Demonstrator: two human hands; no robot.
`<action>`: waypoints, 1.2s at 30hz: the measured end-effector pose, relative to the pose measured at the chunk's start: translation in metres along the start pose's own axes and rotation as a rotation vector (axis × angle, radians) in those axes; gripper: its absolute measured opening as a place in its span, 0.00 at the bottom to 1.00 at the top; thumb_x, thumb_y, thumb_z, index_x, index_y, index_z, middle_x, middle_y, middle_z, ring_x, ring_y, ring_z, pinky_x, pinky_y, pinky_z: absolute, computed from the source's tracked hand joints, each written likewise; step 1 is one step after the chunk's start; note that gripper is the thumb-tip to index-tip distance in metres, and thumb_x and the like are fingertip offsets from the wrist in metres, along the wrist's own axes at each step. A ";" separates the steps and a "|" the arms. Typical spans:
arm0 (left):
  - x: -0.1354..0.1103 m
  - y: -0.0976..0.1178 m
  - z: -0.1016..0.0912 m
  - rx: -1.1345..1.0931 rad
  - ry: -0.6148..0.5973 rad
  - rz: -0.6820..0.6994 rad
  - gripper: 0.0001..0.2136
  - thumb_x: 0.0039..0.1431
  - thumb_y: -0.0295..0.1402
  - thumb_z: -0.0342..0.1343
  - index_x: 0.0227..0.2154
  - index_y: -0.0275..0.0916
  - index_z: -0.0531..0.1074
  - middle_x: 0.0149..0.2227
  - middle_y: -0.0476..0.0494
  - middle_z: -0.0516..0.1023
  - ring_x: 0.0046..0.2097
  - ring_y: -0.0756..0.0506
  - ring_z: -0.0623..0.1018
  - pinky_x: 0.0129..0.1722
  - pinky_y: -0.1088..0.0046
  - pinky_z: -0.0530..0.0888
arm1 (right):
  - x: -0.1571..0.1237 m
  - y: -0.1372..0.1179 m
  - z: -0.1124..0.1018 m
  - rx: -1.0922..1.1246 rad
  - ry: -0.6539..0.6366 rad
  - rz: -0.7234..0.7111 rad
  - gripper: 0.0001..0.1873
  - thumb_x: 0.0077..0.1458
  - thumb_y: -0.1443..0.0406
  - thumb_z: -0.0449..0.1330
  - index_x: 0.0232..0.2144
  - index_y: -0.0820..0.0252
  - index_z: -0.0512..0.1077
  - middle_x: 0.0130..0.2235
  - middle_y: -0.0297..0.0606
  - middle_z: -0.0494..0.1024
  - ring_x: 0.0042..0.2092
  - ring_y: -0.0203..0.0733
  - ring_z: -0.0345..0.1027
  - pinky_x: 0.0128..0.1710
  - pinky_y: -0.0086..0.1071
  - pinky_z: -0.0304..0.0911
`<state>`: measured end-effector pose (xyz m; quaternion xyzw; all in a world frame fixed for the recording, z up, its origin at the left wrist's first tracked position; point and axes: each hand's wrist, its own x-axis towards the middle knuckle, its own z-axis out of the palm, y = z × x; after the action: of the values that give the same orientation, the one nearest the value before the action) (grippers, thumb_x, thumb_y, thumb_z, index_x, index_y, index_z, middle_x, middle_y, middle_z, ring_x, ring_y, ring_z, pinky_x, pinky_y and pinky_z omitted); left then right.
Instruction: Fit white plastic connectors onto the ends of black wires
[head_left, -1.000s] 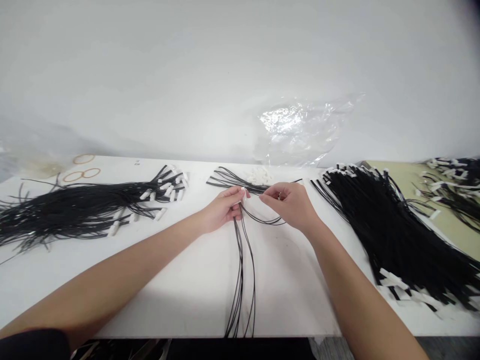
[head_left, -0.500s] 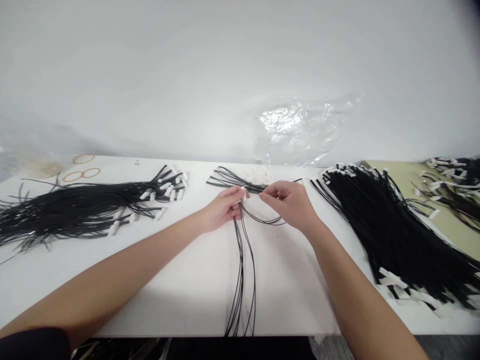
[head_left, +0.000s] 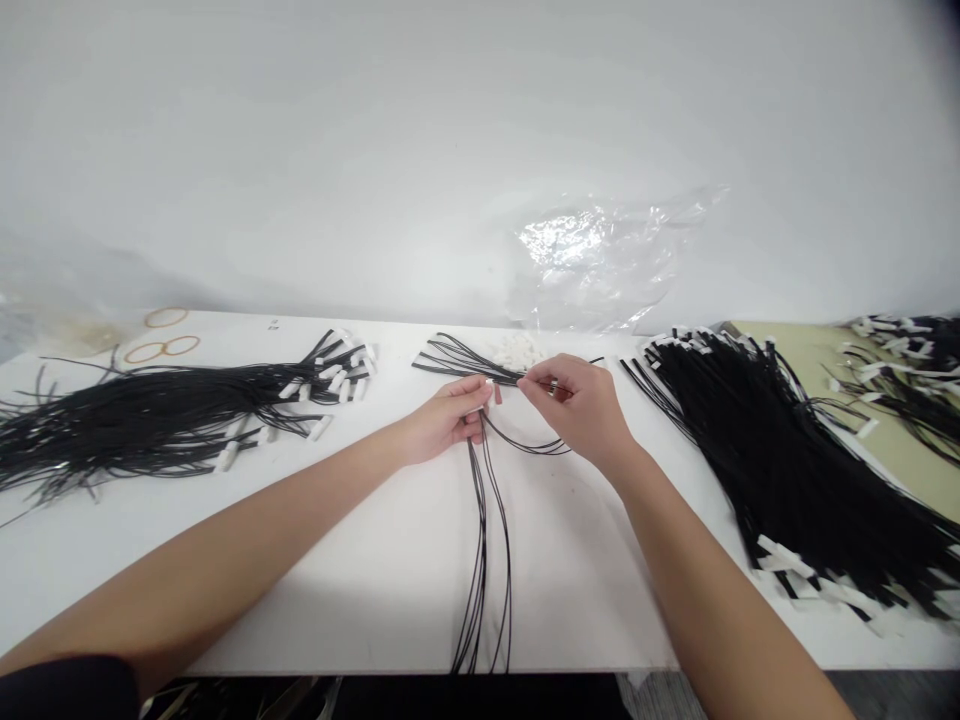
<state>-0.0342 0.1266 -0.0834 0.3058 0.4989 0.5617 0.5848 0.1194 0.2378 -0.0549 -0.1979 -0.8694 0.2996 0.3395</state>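
A small bunch of thin black wires [head_left: 484,540] lies in the middle of the white table [head_left: 375,560], running from the near edge straight up to the hands. The strands are glossy and slim, lying close together low down and fanning slightly as they rise; one strand loops off to the right in a shallow curve below the right hand. At the top end, a small white connector [head_left: 489,386] shows between the fingertips.

The left hand [head_left: 444,418] is closed around the upper ends of the wires, fingers curled and thumb pressed on top. The right hand [head_left: 577,402] pinches the looping strand's end between thumb and forefinger, just beside the left fingertips; the other fingers are folded loosely.

Just behind the hands lie a few more loose black wires [head_left: 450,357] and a little heap of white connectors [head_left: 517,349]. Well to the left spreads a long bundle of finished wires [head_left: 150,415] with white ends. To the right sits a thick black pile of wires [head_left: 787,450], white tags at both ends. A crumpled clear plastic bag [head_left: 600,255] leans on the wall behind, and rubber bands [head_left: 161,340] lie at far left.
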 end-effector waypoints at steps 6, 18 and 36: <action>0.000 0.000 0.000 0.023 -0.023 0.001 0.12 0.55 0.41 0.53 0.29 0.36 0.67 0.21 0.53 0.55 0.21 0.56 0.59 0.24 0.78 0.66 | -0.004 0.004 0.008 -0.278 0.035 -0.261 0.09 0.56 0.64 0.54 0.29 0.57 0.74 0.31 0.33 0.73 0.27 0.27 0.61 0.25 0.23 0.53; -0.002 0.001 -0.002 0.021 -0.062 -0.010 0.12 0.56 0.42 0.53 0.29 0.36 0.66 0.26 0.50 0.61 0.23 0.55 0.62 0.25 0.77 0.67 | -0.006 0.005 0.016 -0.264 0.078 -0.315 0.10 0.57 0.65 0.53 0.28 0.58 0.73 0.29 0.33 0.72 0.26 0.27 0.60 0.25 0.23 0.53; 0.002 0.000 -0.005 -0.086 -0.033 -0.030 0.11 0.56 0.41 0.53 0.28 0.36 0.66 0.21 0.54 0.51 0.21 0.56 0.58 0.24 0.77 0.67 | -0.008 0.005 0.025 -0.523 0.195 -0.421 0.05 0.55 0.66 0.55 0.31 0.56 0.71 0.31 0.30 0.72 0.31 0.28 0.61 0.26 0.25 0.48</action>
<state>-0.0390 0.1279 -0.0856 0.2820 0.4690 0.5687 0.6140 0.1076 0.2281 -0.0769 -0.1222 -0.9020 -0.0301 0.4130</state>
